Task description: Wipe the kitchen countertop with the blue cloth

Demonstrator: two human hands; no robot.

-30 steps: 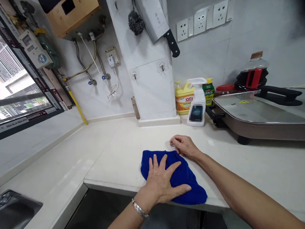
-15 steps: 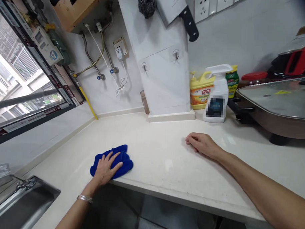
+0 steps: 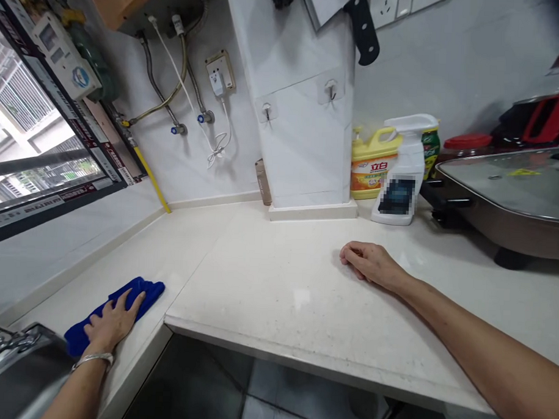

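At the far left, a steel sink (image 3: 26,372) is set into the pale desk (image 3: 259,276), with a tap at its back. A blue cloth (image 3: 143,296) lies bunched on the desk just beside it, one end at the sink's rim. The left hand (image 3: 113,323) rests on top of the cloth, fingers spread and unclenched (a silvery bracelet (image 3: 93,360) circles the wrist). Farther back, a yellow pipe (image 3: 150,177) runs down the wall to the desk. Two small hooks (image 3: 267,111) are fixed to the pillar, and a cleaver (image 3: 364,32) hangs higher up. The right hand (image 3: 369,261) lies on the desk well apart from the cloth, fingers loosely curled in. Behind it stand a yellow bottle (image 3: 372,167) and a white spray bottle (image 3: 404,159). Next come a red-lidded jar (image 3: 468,141) and a wide, glass-lidded pan (image 3: 526,227).
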